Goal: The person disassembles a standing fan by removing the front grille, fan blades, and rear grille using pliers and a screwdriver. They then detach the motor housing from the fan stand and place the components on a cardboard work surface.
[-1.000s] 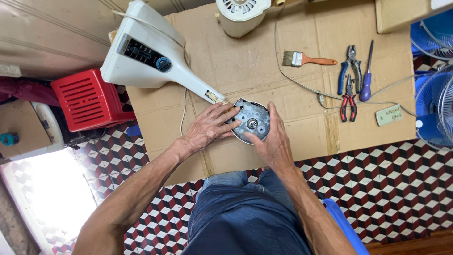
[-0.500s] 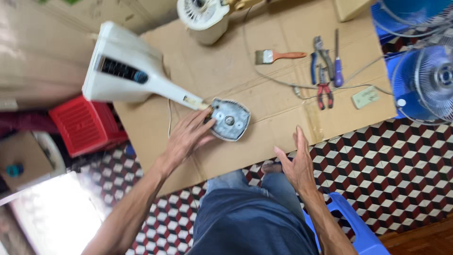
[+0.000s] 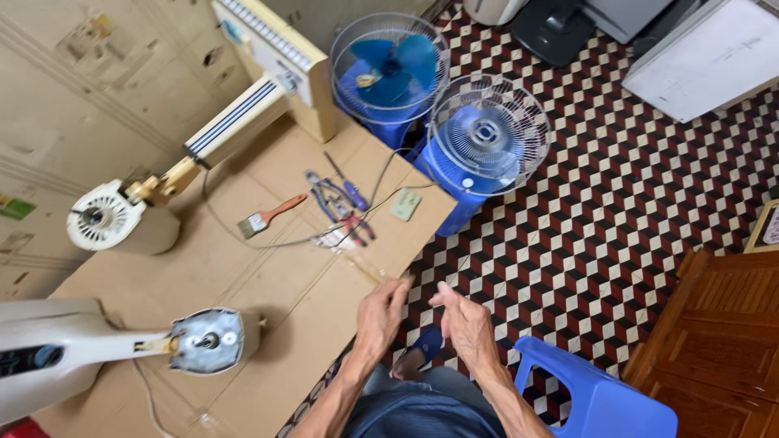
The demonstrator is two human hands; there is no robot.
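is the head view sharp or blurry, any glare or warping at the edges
Head view: even, soft light, no harsh glare; both hands, left and right, slightly motion-blurred; fans and cardboard fairly sharp; wide-angle bending at the edges; faint shadow beside the motor.

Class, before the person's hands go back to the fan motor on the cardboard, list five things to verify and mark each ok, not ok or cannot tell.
1. Left hand holds nothing: ok.
2. Right hand holds nothing: cannot tell, fingers curled.
3. Fan motor lies on the cardboard sheet, uncovered: ok.
4. Pliers, screwdriver and paintbrush lie on the cardboard: ok.
5. Cable unplugged: cannot tell, its ends are not traceable.
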